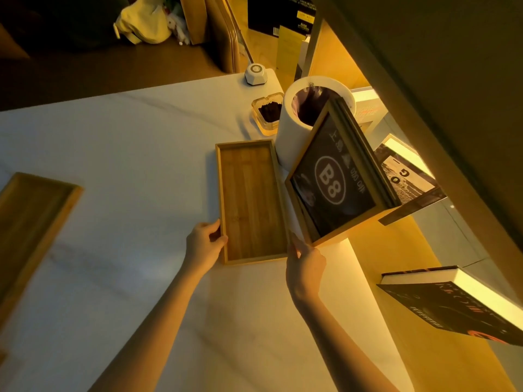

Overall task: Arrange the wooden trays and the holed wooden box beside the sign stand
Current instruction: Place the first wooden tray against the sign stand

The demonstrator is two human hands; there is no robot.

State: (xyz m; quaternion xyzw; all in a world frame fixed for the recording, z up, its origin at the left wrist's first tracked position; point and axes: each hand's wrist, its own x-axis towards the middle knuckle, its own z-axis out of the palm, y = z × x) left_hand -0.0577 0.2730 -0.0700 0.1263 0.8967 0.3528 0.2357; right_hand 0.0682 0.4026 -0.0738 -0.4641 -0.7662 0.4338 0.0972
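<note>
A long shallow wooden tray (249, 199) lies flat on the white table, its long side next to the wood-framed sign stand (336, 179) marked "B8". My left hand (205, 244) grips the tray's left rim near its front corner. My right hand (304, 264) holds the tray's front right corner, down by the foot of the sign stand. A second wooden tray (31, 224) lies at the table's left edge, partly cut off by the frame. No holed wooden box is in view.
A white cylindrical bin (291, 131) with a dark liner stands just behind the tray and sign. A glass ashtray (267, 111) and a white call button (255, 74) sit at the table's far corner. Books (458, 304) lean on lit shelves to the right.
</note>
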